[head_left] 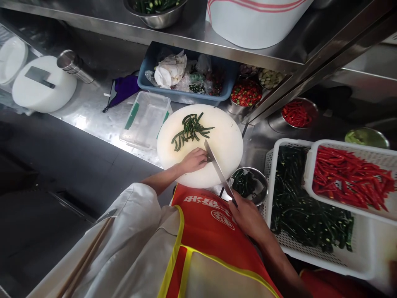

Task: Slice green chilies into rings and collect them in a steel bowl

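My right hand [248, 215] is closed round the handle of a knife [217, 167], whose blade lies across the near part of a round white cutting board [226, 140]. My left hand [194, 160] rests on the board with fingers curled, pressing something small and green against the blade; I cannot make out exactly what. A loose pile of green chilies [190, 130] lies on the board farther back. A small steel bowl [248, 184] with cut green pieces stands right of the board.
A white basket [305, 207] of green chilies and a basket [350, 174] of red chilies stand at right. A clear lidded box [145, 120], a blue tub [186, 76] of bags, steel bowls of red chilies [246, 93] and a second board with a cleaver [40, 82] lie behind.
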The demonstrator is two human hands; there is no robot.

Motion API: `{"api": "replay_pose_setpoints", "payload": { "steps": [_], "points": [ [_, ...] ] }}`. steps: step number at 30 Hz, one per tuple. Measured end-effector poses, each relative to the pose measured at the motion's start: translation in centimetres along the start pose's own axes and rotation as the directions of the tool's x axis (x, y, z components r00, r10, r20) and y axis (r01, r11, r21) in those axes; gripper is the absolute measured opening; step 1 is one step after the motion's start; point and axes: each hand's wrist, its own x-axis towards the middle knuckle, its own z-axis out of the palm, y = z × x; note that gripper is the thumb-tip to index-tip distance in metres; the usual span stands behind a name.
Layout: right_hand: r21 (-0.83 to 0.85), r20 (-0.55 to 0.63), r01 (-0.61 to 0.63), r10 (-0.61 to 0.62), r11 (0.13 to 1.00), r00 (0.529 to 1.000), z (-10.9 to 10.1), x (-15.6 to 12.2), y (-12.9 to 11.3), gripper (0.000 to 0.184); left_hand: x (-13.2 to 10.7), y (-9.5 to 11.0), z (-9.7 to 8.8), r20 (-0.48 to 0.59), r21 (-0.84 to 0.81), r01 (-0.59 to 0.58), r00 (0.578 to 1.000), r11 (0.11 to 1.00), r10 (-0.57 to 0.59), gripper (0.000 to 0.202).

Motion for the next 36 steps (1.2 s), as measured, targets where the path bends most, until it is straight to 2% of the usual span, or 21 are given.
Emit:
{"api": "replay_pose_setpoints", "payload": {
  "steps": [7,10,13,16,19,21,23,25,26,28,30,32,33,34,36],
  "points": [
    [-0.01,0.096,-0.053,0.054,0.999,0.994,-1.5,-0.3,0.2,0.048,0.1,0.1,0.2,-0.014,-0.032,0.011,1.0,0.999,-0.012,0.021],
    [-0.052,0.137,-0.086,0.093,0.995,0.986,-1.8,0.4,0.2,0.044,0.1,0.1,0.5,-0.022,-0.035,0.032,0.999,0.999,-0.033,0.022],
    [-0.123,0.125,-0.086,0.102,0.989,0.987,-1.0,2.5,0.0,0.042,0.1,0.0,0.6,-0.034,-0.039,0.035,0.999,0.999,-0.036,0.021],
    [-0.152,0.068,-0.04,0.05,0.988,0.996,-0.1,4.6,0.5,0.04,-0.1,0.1,0.7,-0.038,-0.028,0.026,0.999,0.999,-0.027,0.019],
    [-0.127,0.028,0.013,-0.009,0.992,1.0,-0.1,5.6,1.4,0.035,-0.7,0.8,1.4,-0.126,0.024,0.127,0.984,0.992,-0.123,0.017],
    [-0.106,0.002,0.029,-0.029,0.994,1.0,-0.2,5.6,1.9,0.034,-1.3,1.6,2.3,-0.262,0.037,0.292,0.926,0.956,-0.273,0.016],
    [-0.086,-0.027,0.027,-0.03,0.996,0.999,-0.1,5.3,2.0,0.035,-1.8,2.7,3.2,-0.383,-0.002,0.455,0.822,0.89,-0.421,0.014],
    [-0.057,-0.036,0.02,-0.022,0.998,0.999,0.1,4.8,1.9,0.037,-2.2,3.5,3.5,-0.425,-0.059,0.541,0.747,0.839,-0.512,0.015],
    [-0.036,-0.035,0.02,-0.021,0.999,0.999,0.3,4.5,1.8,0.038,-2.3,3.8,3.3,-0.416,-0.079,0.554,0.737,0.828,-0.533,0.015],
    [0.006,-0.037,0.021,-0.02,1.0,0.999,0.7,3.8,1.7,0.041,-2.5,3.6,1.9,-0.348,-0.079,0.538,0.774,0.839,-0.529,0.016],
    [0.041,-0.051,0.012,-0.01,0.999,0.999,1.0,3.0,1.8,0.045,-2.5,2.7,-0.6,-0.225,-0.004,0.466,0.862,0.885,-0.455,0.019],
    [0.072,-0.079,-0.005,0.011,0.997,0.997,1.4,2.3,2.1,0.046,-2.1,1.4,-3.5,-0.018,0.116,0.296,0.955,0.948,-0.296,0.031],
    [0.089,-0.097,-0.01,0.018,0.996,0.995,1.6,2.0,2.3,0.046,-1.7,0.6,-4.7,0.109,0.156,0.169,0.976,0.973,-0.187,0.04],
    [0.11,-0.116,-0.008,0.021,0.994,0.993,1.9,1.8,2.5,0.045,-1.1,-0.1,-5.8,0.229,0.162,0.034,0.971,0.986,-0.071,0.052],
    [0.16,-0.154,0.0,0.025,0.987,0.988,2.4,1.3,2.7,0.045,0.3,-1.4,-7.0,0.388,0.081,-0.195,0.91,0.977,0.15,0.069]
  ]
}}
